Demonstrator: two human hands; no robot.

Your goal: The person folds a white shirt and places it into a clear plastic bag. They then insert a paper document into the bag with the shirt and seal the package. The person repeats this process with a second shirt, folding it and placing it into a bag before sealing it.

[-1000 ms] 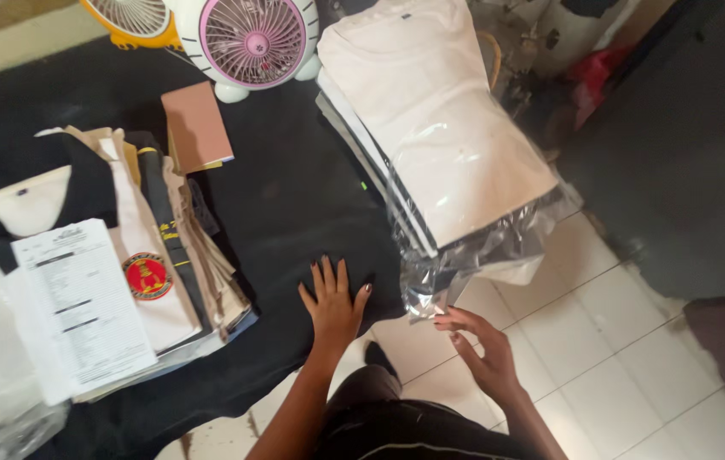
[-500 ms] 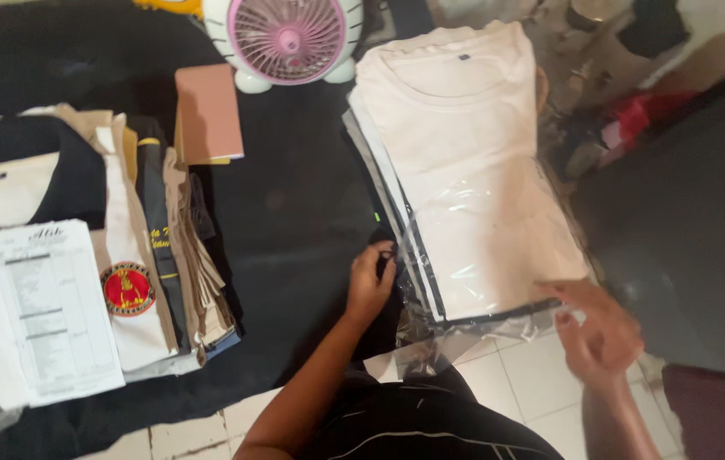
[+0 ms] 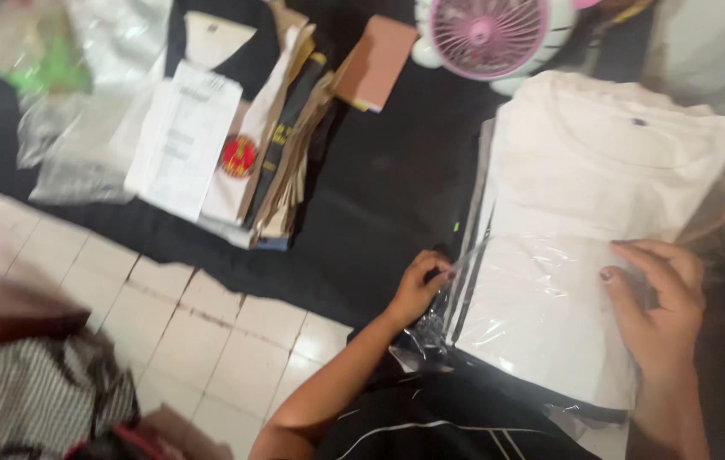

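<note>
A: Start near. What are the hands on?

B: The left hand pinches the near-left edge of a clear plastic bag, fingers curled tight on the crinkled film. The right hand lies flat on top of the bag at its right side, fingers spread and pressing down.

A: And what is in the bag?

B: A folded white shirt, lying on the right of the black cloth, with what look like more bagged shirts stacked under it. Its far half, with the collar, seems to lie outside the film.

A: How would it handle?

B: Soft and light, I'd judge, and floppy if lifted by one corner. The film looks slick, so a flat palm steadies it better than fingertips; the bag's open edge is the place to grip.

A: Farther off?

B: To the left, a pile of folded garments with a printed sheet of paper on top. Beyond that lie loose clear bags, a tan notebook, and, farthest, a pink fan.
</note>
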